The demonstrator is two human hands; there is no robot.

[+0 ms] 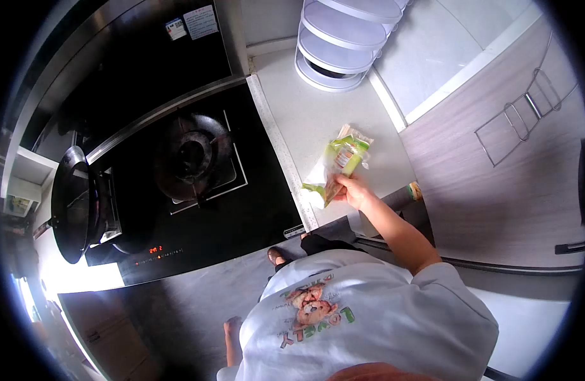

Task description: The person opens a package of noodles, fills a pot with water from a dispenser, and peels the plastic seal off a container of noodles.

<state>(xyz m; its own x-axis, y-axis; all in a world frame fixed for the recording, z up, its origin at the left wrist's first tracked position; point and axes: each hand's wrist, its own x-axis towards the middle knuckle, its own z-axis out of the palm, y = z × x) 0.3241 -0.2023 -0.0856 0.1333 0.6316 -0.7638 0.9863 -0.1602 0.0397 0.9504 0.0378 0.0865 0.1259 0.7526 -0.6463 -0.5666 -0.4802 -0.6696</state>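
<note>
My right hand [351,192] grips the lower edge of a plastic packet [341,162], green and white with clear parts, above the pale counter [292,105]. Something light brown shows through the packet's far end, but its contents are not clear. Down beside my body hangs my left hand [232,326], away from the counter; its fingers are too small and dim to make out.
A black cooktop [261,190] with a burner [192,155] lies to the left. A dark wok [74,203] sits at its far left. A tiered white rack [343,44] stands at the counter's back. A wire holder [521,117] hangs on the wood-grain panel at right.
</note>
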